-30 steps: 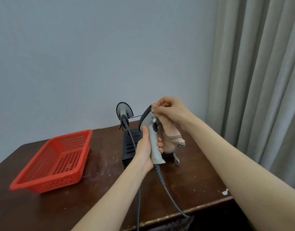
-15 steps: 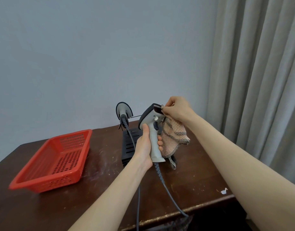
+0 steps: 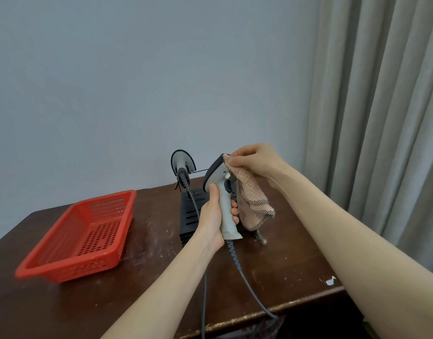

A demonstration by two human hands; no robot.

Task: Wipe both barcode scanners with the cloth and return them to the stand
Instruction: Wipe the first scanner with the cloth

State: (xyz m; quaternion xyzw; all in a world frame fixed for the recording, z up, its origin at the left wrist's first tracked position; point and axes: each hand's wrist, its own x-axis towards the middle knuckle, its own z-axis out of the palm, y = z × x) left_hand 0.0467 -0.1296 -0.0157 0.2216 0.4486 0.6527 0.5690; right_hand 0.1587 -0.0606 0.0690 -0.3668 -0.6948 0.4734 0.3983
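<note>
While one scanner is being wiped, the items are standing as follows.

Held scanner [image 3: 222, 192]: sitting upright at centre frame, handle down and head up; being kept off the table, by my reading so that the cloth can get round the head freely.
Left hand [image 3: 214, 216]: wrapping round the pale handle, fingers clenched on it, thumb lying up the near side; forearm rising from the lower centre of the frame.
Right hand [image 3: 253, 160]: pinching a fold of cloth against the top edge of the scanner head, fingertips curled tight on the fabric; wrist bending down, forearm running off to the lower right.
Cloth [image 3: 250, 199]: pinkish with a checked border, hanging loose below the right hand, just right of the handle; only the pinched part is touching the scanner.
Cable [image 3: 244, 277]: trailing from the handle base down over the front table edge, slack enough, I judge, not to be pulling on the grip.
Second scanner [image 3: 182, 165]: resting behind and left of the held one, head up, its own cord dropping down; whether it has been wiped cannot be told.
Stand [image 3: 191, 211]: black slotted unit behind the left hand, partly hidden.
Red basket [image 3: 78, 233]: lying at left of frame on the table [image 3: 296, 265], well apart from the work, holding nothing visible.
Step in hand: wiping the head of one scanner; returning it is not yet done.
</note>
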